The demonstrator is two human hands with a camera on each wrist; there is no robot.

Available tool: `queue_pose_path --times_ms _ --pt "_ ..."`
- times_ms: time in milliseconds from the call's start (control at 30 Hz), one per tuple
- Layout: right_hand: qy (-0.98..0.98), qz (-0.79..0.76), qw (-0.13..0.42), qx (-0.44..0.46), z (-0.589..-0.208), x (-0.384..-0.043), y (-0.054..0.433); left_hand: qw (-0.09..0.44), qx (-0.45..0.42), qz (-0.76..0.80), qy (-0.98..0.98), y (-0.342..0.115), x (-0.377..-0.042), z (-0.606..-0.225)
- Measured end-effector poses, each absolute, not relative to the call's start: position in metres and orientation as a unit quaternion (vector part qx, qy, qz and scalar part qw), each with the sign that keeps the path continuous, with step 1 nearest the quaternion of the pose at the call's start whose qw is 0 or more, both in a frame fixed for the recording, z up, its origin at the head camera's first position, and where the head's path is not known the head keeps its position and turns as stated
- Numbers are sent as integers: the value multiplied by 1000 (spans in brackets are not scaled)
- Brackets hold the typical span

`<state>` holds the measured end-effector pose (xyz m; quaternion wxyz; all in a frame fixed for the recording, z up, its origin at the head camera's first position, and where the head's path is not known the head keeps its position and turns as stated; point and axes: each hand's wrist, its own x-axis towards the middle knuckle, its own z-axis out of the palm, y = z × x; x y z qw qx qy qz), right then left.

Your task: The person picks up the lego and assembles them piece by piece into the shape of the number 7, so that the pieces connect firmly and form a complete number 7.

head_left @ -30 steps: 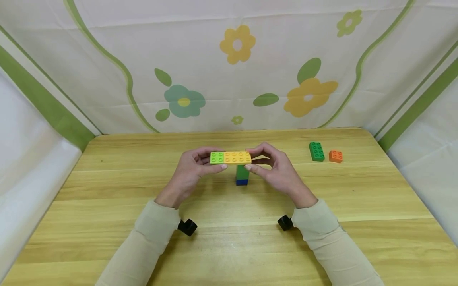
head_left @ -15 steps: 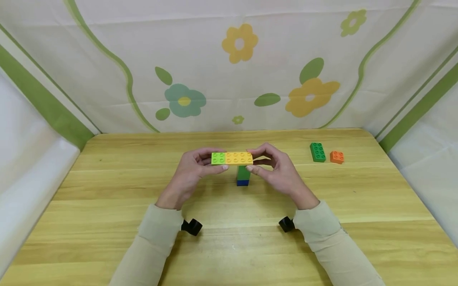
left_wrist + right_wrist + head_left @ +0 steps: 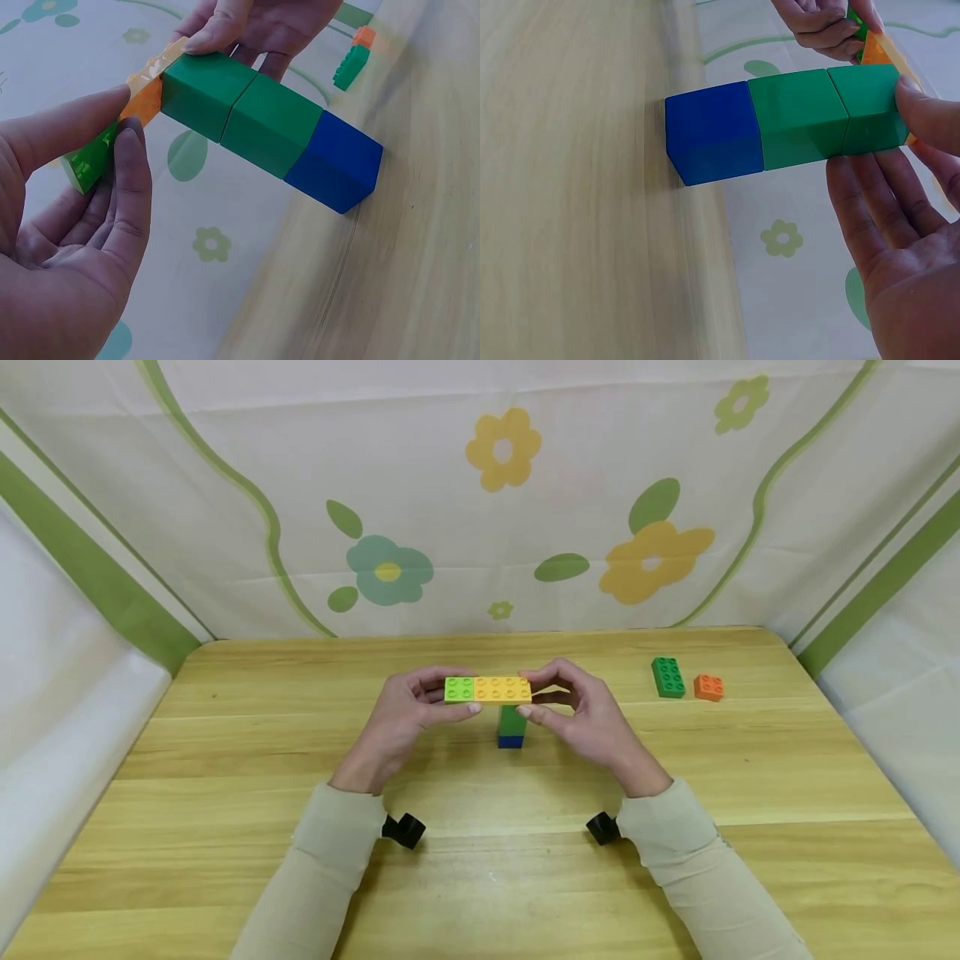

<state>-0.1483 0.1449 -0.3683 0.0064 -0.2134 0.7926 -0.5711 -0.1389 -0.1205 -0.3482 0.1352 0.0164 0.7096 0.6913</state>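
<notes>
A tower stands on the wooden table (image 3: pixel 495 877), with a blue brick (image 3: pixel 335 161) at its foot and two green bricks (image 3: pixel 799 120) above. Across its top lies a yellow brick (image 3: pixel 504 690), reaching out to the left. A lime-green brick (image 3: pixel 459 689) continues that row at the left end, studs up. My left hand (image 3: pixel 397 714) pinches the lime-green brick between thumb and fingers, near where it meets the yellow one. At the other end, my right hand (image 3: pixel 581 714) grips the top of the tower, its thumb by the yellow brick and the uppermost green brick.
At the back right of the table lie a studded green brick (image 3: pixel 667 677) and a smaller orange brick (image 3: pixel 708 687). A flower-printed cloth (image 3: pixel 450 485) hangs behind the table, and white cloth sides (image 3: pixel 60 718) close it in.
</notes>
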Motion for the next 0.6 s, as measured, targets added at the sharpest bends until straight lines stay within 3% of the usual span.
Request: queue_pose_path --times_ms 600 --pt "789 -578 15 -208 -366 -148 145 155 34 711 685 -124 -141 -349"
